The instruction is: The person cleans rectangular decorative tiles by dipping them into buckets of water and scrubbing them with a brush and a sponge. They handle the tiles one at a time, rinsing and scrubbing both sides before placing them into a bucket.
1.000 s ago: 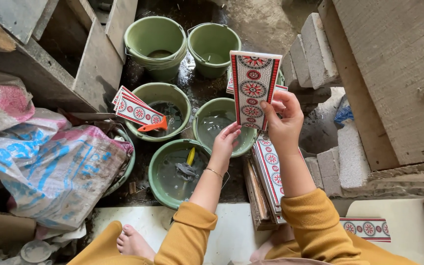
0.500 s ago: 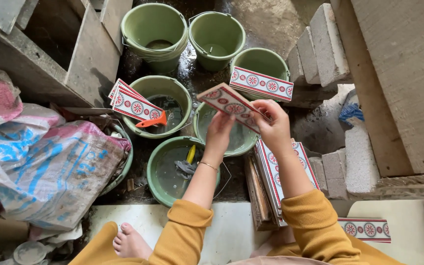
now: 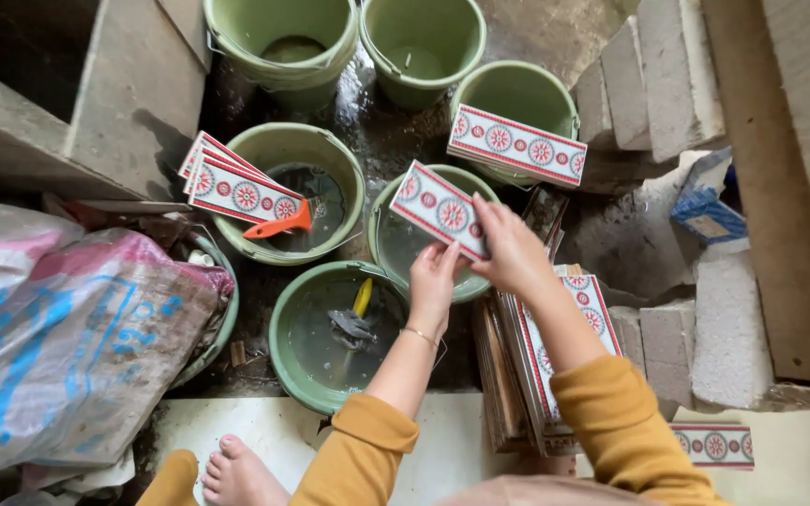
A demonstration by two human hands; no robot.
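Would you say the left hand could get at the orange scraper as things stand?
Probably yes, once it lets go. The left hand is on the tile with the right hand; the scraper lies uncovered on the next bucket's rim, nothing between.

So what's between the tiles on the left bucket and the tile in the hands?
In the head view, an orange-handled scraper lies on the bucket's rim, between the stacked tiles and the held tile.

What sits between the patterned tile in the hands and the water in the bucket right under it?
Nothing visible. Both hands, left hand and right hand, hold the patterned tile over the open green bucket; only water shows inside.
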